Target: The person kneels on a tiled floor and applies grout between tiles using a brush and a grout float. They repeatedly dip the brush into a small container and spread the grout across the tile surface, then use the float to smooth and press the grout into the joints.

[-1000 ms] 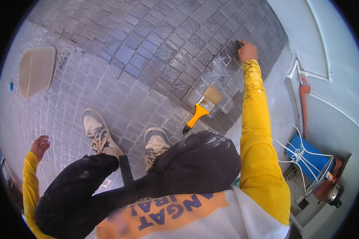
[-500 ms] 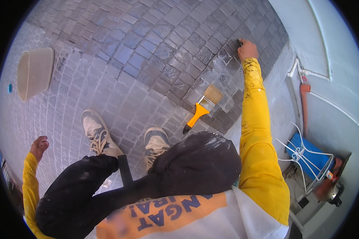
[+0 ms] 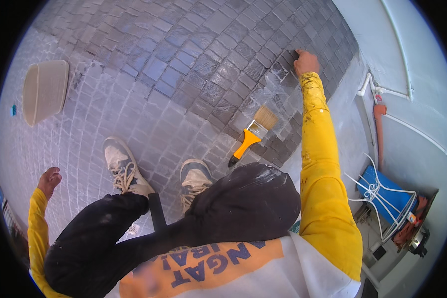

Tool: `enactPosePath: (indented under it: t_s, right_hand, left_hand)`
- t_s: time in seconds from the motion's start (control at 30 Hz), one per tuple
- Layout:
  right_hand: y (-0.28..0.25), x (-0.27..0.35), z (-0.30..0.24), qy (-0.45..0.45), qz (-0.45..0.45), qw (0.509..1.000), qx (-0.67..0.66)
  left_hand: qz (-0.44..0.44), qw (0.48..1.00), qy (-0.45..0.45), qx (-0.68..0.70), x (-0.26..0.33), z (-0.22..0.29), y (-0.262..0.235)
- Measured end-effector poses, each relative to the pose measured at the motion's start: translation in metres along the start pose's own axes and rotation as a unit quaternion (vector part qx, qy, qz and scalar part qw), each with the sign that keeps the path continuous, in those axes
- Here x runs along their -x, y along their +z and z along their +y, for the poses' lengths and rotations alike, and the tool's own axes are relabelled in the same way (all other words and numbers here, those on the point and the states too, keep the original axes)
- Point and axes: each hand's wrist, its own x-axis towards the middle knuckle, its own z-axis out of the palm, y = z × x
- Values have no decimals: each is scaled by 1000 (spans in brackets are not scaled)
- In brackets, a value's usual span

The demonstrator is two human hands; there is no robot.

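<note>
Grey paving (image 3: 149,64) is filling most of the view, its small square stones showing darker and wet-looking toward the upper right and paler at the lower left. Along the right edge a pale wall (image 3: 412,114) is running, with white pipes (image 3: 387,54) fixed to it.

The person is crouching, dark trousers and two worn shoes (image 3: 121,166) showing below. The right hand (image 3: 306,61) is reaching far out in a yellow sleeve, its grip closed and pressing against the dark stones at the top right (something small and dark is showing at the fingertips, but it is too small to tell what it is or whether it is held). The left hand (image 3: 50,180) is hanging out to the side at the lower left, well apart from everything, fingers curled loosely on nothing.

A brush (image 3: 252,134) with an orange handle and pale bristles is lying flat on the paving between the right arm and the shoes, bristles pointing up and right, untouched by either hand. A tan basin (image 3: 45,90) is lying on its side at the far left, well away. Against the wall at the lower right a blue container (image 3: 382,191) is sitting under a white wire frame (image 3: 377,186).
</note>
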Motion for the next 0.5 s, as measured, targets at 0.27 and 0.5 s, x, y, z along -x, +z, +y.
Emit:
enactPosePath:
  t_s: [0.27,0.5]
  right_hand:
    - [1,15,9,6,96,994,-52]
    - [0,29,-1,-22,100,995,-6]
  left_hand:
    - [4,1000,-13,-7,4,17,3]
    - [6,999,-24,-21,12,9,6]
